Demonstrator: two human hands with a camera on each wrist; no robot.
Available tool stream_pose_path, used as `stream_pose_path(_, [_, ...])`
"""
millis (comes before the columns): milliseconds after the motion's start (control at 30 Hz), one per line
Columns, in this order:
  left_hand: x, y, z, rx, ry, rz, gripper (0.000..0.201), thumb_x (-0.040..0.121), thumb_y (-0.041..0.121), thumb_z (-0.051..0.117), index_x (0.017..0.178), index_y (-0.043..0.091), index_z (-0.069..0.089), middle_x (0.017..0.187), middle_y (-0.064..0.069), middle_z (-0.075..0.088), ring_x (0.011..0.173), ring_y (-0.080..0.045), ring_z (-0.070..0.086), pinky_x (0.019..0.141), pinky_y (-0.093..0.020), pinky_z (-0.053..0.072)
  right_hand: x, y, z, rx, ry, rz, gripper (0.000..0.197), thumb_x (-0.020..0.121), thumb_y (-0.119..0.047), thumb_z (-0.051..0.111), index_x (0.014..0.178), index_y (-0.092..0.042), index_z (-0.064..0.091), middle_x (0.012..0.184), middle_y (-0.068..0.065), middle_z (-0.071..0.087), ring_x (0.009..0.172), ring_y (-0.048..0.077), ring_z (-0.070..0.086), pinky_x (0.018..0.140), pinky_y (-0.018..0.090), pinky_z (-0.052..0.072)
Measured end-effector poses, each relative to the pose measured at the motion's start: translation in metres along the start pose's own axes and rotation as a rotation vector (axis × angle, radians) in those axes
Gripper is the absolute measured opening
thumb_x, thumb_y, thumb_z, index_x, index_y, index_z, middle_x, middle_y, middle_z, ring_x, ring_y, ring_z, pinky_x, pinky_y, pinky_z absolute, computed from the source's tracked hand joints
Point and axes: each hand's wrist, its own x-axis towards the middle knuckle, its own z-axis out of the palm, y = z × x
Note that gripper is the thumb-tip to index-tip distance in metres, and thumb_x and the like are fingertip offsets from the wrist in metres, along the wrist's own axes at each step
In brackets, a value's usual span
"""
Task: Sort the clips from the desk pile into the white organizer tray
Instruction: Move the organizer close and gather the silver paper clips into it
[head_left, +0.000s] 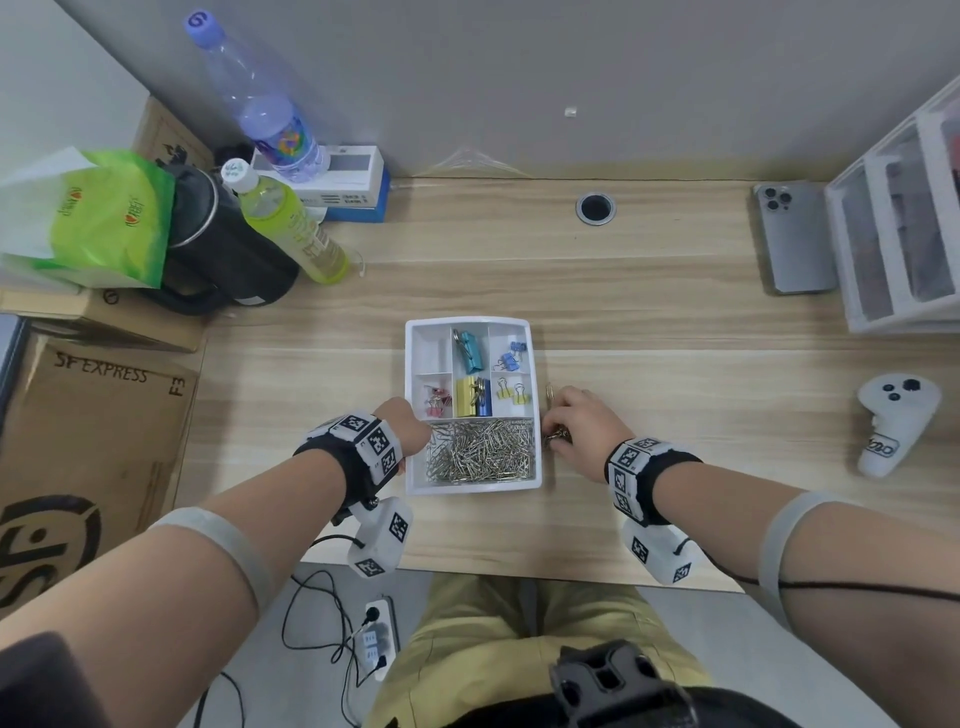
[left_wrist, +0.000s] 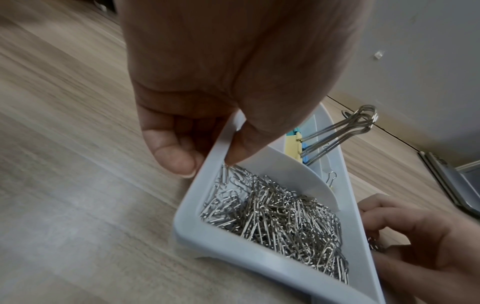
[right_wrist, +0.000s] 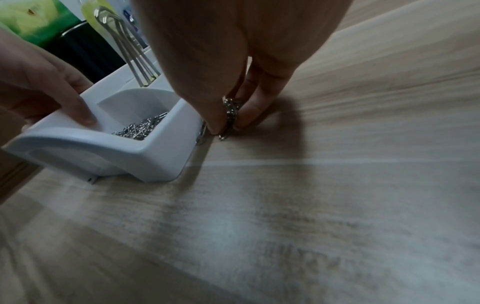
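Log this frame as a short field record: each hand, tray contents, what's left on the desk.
left hand: grips the near-left rim of the white plastic organizer tray
right hand: pinches a small bunch of silver paper clips on the wooden desk, beside the tray
front compartment: heap of silver paper clips
rear compartments: coloured binder clips
left on desk: only the pinched bunch visible

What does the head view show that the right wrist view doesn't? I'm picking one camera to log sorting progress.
Head only: every tray compartment, with teal, blue, pink and yellow binder clips.

Right wrist only: the right hand's fingertips pinching paper clips on the desk.

Both: the tray, its paper clip heap, and the left hand on its rim.
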Motion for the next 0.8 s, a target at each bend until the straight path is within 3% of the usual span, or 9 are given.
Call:
stream_pose_path(300, [-0.003, 0.001, 0.001, 0.01, 0.033, -0.006, 0.02, 0.092, 0.002, 0.043, 0.072, 0.007, 0.043, 0.061, -0.008, 0.043, 0.048, -0.023, 0.049, 0.043, -0.026, 0.037, 0.002, 0.0, -0.009, 0.078, -0.012, 0.006, 0.017, 0.074, -0.001, 0.066, 0.076, -0.015, 0.073, 0.085, -0.004, 0.071, 0.083, 0.015, 0.062, 0.083, 0.033, 0.052])
stream_pose_path(467, [-0.004, 0.002, 0.002, -0.003, 0.047, -0.022, 0.021, 0.093, 0.004, 0.044, 0.072, 0.007, 0.042, 0.064, -0.009, 0.044, 0.053, -0.023, 0.049, 0.046, -0.026, 0.038, 0.0, 0.004, -0.021, 0.179, -0.007, 0.103, 0.018, 0.074, 0.001, 0.067, 0.074, -0.015, 0.075, 0.085, -0.004, 0.073, 0.083, 0.013, 0.068, 0.081, 0.023, 0.054])
stream_pose_path(567, [-0.003, 0.001, 0.002, -0.003, 0.042, -0.028, 0.018, 0.093, 0.005, 0.045, 0.075, 0.006, 0.044, 0.069, -0.009, 0.049, 0.066, -0.028, 0.056, 0.051, -0.027, 0.042, 0.002, -0.003, -0.031, 0.238, -0.036, 0.14, 0.018, 0.073, -0.002, 0.07, 0.071, -0.019, 0.075, 0.081, -0.006, 0.073, 0.078, 0.009, 0.069, 0.075, 0.019, 0.055])
stream_pose_path(667, [-0.003, 0.001, 0.002, -0.003, 0.042, -0.034, 0.018, 0.093, 0.006, 0.045, 0.076, 0.006, 0.044, 0.071, -0.009, 0.049, 0.075, -0.03, 0.057, 0.063, -0.03, 0.045, 0.004, -0.022, -0.039, 0.272, -0.075, 0.138, 0.014, 0.076, -0.005, 0.073, 0.074, -0.019, 0.076, 0.079, -0.007, 0.072, 0.073, 0.004, 0.067, 0.068, 0.014, 0.053])
stream_pose_path(800, [-0.003, 0.001, 0.001, -0.003, 0.032, -0.032, 0.021, 0.093, 0.006, 0.045, 0.073, 0.008, 0.041, 0.071, -0.009, 0.049, 0.074, -0.029, 0.057, 0.065, -0.031, 0.045, 0.01, -0.053, -0.034, 0.308, -0.104, 0.087, 0.009, 0.077, -0.008, 0.075, 0.079, -0.017, 0.077, 0.081, -0.008, 0.072, 0.074, 0.003, 0.066, 0.065, 0.011, 0.052])
